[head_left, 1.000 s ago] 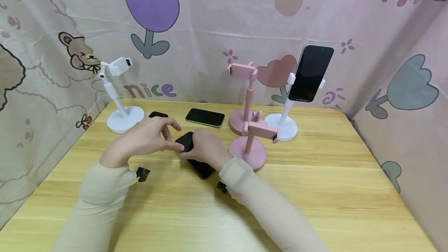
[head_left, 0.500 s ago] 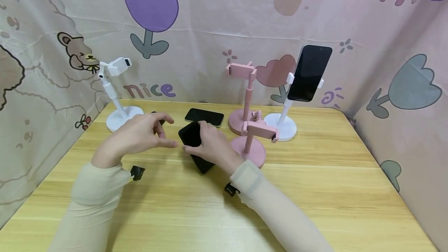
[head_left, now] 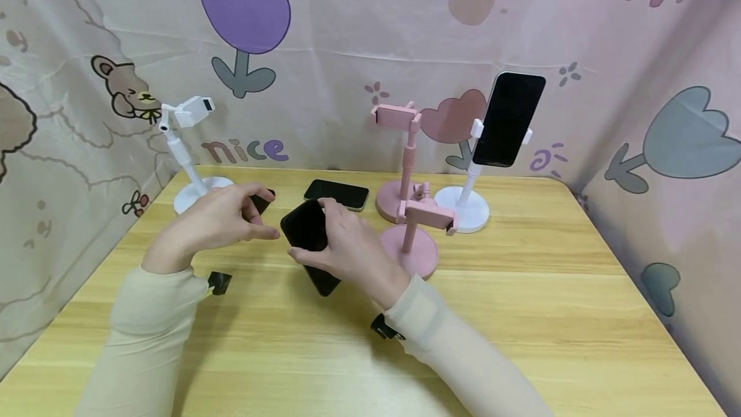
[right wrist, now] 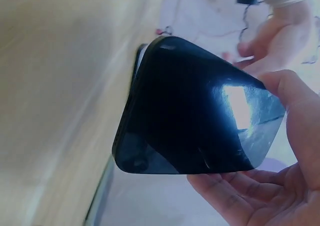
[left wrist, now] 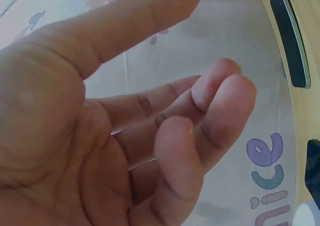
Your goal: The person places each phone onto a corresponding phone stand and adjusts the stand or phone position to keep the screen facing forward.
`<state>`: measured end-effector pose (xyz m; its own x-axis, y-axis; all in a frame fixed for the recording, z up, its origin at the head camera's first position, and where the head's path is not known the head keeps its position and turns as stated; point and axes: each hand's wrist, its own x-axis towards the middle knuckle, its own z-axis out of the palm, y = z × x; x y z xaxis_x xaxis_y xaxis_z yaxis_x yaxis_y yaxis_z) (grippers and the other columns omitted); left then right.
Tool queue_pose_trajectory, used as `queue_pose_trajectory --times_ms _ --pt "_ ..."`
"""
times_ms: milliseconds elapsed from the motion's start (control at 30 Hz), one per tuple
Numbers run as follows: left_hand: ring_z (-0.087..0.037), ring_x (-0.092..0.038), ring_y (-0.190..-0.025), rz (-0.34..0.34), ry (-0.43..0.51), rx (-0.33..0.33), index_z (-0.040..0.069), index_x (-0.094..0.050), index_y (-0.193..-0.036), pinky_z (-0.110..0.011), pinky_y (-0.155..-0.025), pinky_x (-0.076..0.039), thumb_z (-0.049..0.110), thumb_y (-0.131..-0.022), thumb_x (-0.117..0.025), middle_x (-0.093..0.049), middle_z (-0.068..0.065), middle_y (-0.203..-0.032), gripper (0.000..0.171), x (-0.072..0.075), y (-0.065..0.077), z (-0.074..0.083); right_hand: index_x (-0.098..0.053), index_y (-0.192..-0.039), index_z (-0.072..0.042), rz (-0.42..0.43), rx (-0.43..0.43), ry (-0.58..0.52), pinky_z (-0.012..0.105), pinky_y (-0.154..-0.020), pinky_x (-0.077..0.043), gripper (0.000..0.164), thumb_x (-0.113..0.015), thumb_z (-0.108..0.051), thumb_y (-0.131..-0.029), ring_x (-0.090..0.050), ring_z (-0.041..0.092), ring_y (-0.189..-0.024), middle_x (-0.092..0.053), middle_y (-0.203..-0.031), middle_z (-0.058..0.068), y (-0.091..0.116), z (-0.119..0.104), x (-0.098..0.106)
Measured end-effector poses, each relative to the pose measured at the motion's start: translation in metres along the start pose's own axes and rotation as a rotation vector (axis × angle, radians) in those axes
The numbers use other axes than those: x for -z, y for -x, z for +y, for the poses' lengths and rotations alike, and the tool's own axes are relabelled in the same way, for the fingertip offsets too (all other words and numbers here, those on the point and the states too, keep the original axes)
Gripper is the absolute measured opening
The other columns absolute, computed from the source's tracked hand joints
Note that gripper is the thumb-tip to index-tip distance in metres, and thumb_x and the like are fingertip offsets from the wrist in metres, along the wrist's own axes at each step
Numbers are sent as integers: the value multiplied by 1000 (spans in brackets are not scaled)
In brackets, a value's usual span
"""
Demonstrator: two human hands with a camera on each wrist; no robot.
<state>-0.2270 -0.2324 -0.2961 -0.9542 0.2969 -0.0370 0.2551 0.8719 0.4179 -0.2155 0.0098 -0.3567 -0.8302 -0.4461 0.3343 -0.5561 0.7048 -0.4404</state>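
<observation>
My right hand (head_left: 356, 246) holds a black smartphone (head_left: 303, 227) by its long edges, thumb on one side and fingers on the other. The phone is tilted above the table, its glossy dark face reflecting light in the right wrist view. My left hand (head_left: 220, 221) hovers to the left of this phone, its fingers loosely bent and nothing between them, as the left wrist view also shows. Partly hidden behind the left fingers, another dark phone (head_left: 265, 201) lies on the table. A third phone (head_left: 337, 194) rests face up farther back.
A white phone stand (head_left: 186, 159) is at the back left. Two pink stands, one farther back (head_left: 408, 156) and one nearer (head_left: 410, 240), are right of the right hand. Behind them a white stand (head_left: 463, 208) bears an upright phone (head_left: 509, 120). A printed curtain (head_left: 324, 82) borders the wooden table (head_left: 521, 314).
My right hand has lifted and tilted the phone, showing more of its dark face. My left hand has drawn away to the left, leaving a gap to the phone.
</observation>
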Motion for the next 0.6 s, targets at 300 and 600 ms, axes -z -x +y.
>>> queue_pose_trajectory --times_ms 300,600 --pt "-12 -64 -75 6 12 -13 5 -66 -134 -32 -73 -50 38 -85 -93 -73 4 -85 65 -2 -2 -2 -49 -150 -2 68 28 -94 33 -92 -65 91 -86 -57 -86 -73 22 -104 -67 -139 12 12 -14 17" --pt "-12 -65 -77 57 26 -94 7 -68 -130 -34 -75 -53 29 -88 -91 -72 4 -85 53 -5 -5 2 -52 -141 -7 181 103 -218 24 -85 -62 80 -92 -46 -83 -71 15 -98 -69 -120 2 20 -18 38"
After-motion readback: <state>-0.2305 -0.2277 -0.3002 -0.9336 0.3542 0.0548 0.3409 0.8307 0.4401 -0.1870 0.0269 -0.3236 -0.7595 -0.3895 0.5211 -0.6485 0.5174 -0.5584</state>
